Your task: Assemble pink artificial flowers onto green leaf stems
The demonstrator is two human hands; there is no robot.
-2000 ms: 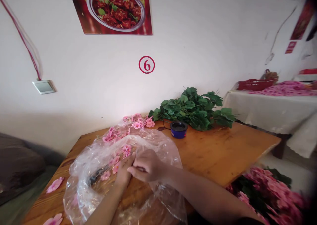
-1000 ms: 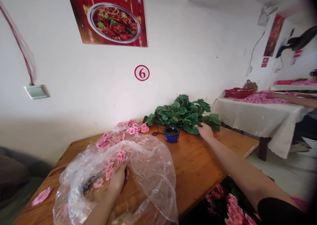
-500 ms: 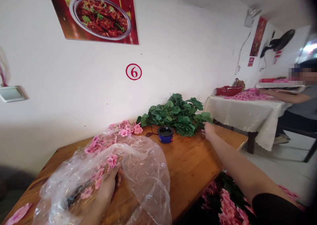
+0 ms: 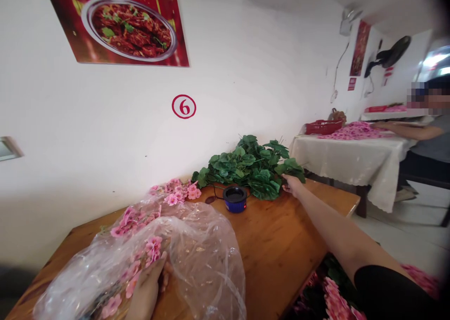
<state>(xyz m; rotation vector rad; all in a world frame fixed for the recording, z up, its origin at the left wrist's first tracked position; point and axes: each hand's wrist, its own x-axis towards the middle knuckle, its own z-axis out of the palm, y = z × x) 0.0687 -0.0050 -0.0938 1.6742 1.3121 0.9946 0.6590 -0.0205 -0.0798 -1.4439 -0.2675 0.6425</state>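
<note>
My left hand is low at the left, beside a crumpled clear plastic bag on the wooden table. Its fingers are curled around a branch of pink artificial blossoms; the stem is partly hidden by the hand and the plastic. My right arm stretches out to the table's far side. There my right hand has its fingers closed at the edge of a pile of green artificial leaves, gripping a leaf sprig, its fingertips partly among the leaves. Loose pink blossoms lie by the wall.
A small blue and black heating pot with a lit red light and a cord stands before the leaves. More pink flowers are below the table's right edge. Beyond, a person sits at a cloth-covered table with a red basket.
My right hand has shifted slightly left against the leaves, its fingers reaching in among them. My left hand stays by the blossoms. The view has tilted a little and turned right.
</note>
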